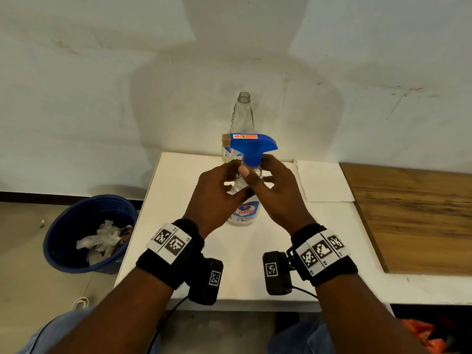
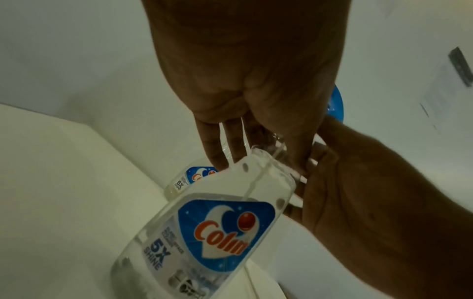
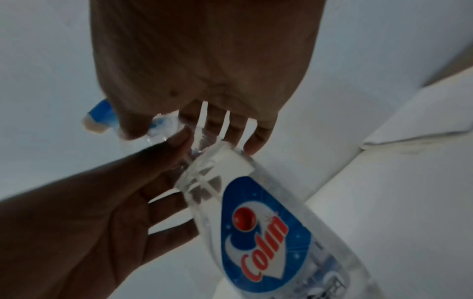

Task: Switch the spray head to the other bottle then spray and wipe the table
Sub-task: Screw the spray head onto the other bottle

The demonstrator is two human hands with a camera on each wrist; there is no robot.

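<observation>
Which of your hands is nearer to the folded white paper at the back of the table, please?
Right. The right hand is at the held bottle's neck, just beside the paper; the left hand grips the bottle on its far side.

clear glossy plastic bottle [image 1: 244,213], blue plastic spray head [image 1: 251,145], wood-grain board [image 1: 413,215]

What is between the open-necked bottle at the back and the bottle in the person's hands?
Only bare white table: the head view shows open bottle behind held bottle, nothing between.
</observation>
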